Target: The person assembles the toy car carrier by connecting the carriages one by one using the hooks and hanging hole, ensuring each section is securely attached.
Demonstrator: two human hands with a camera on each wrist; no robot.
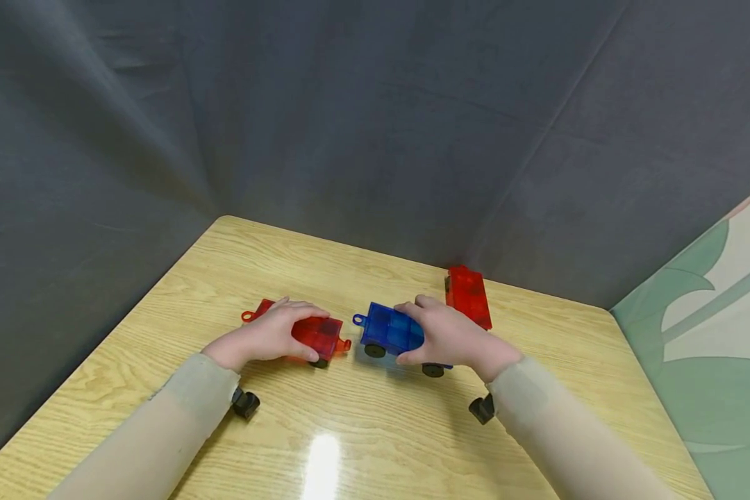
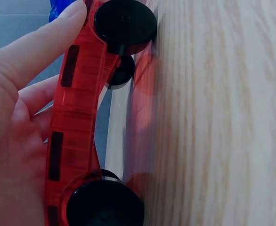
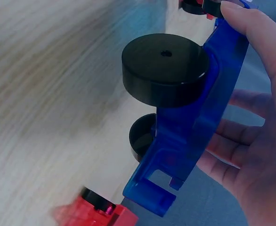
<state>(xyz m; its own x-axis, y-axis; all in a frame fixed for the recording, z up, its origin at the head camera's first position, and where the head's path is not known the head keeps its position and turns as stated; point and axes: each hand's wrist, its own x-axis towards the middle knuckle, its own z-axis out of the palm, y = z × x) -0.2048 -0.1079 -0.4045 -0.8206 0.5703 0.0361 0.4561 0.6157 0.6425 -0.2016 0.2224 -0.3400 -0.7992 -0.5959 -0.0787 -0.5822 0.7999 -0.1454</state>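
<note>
My left hand [image 1: 270, 335] grips a red translucent toy train car [image 1: 322, 332] with black wheels from above, thumb on its near side. In the left wrist view its wheels are at the tabletop. My right hand [image 1: 448, 336] holds a blue translucent toy train car [image 1: 384, 325] across its body. Seen from the right wrist, this blue car [image 3: 194, 117] is tilted, with its wheels off the wood. The red car's hook [image 1: 344, 345] points toward the blue car's ring [image 1: 359, 319], with a small gap between them.
A second red toy car [image 1: 469, 297] stands beyond my right hand near the table's back edge. The wooden table [image 1: 275, 444] meets a dark grey curtain [image 1: 350, 125] behind, and a leaf-patterned surface [image 1: 725, 361] lies at the right.
</note>
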